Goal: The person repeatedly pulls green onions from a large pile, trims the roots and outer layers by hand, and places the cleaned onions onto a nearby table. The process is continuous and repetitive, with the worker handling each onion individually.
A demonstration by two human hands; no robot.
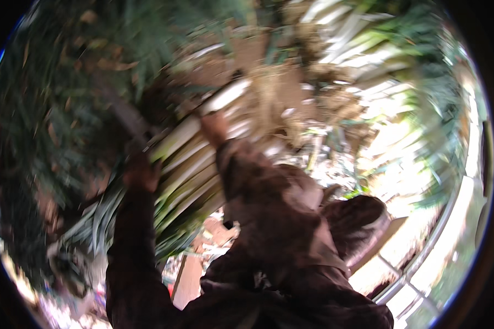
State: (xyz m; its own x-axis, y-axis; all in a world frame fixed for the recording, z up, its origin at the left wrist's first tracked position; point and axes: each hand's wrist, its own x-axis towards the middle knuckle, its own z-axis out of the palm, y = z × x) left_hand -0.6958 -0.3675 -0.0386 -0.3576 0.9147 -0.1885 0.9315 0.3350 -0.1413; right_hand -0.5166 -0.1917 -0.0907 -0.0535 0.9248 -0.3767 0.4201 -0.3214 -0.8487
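Note:
My left hand (142,170) grips a broad-bladed knife (125,113), its blurred blade pointing away to the upper left. My right hand (214,125) is closed around the white shank of a leek-like stalk (181,135) at the top edge of a row. Below it, several more pale stalks (191,172) lie side by side, their green leaves (177,230) running to the lower left. Fibrous, soil-coloured roots (267,90) spread from their upper right ends. Motion blur hides the fingers' detail and the knife's handle.
Heaped green leaves (57,123) fill the left side. More rooted stalks (378,86) lie at the right, near scattered trimmings (333,164). A wooden board (188,279) is at the bottom, and a metal rail (432,230) curves along the right. My bent knee (354,226) juts out beside my right arm.

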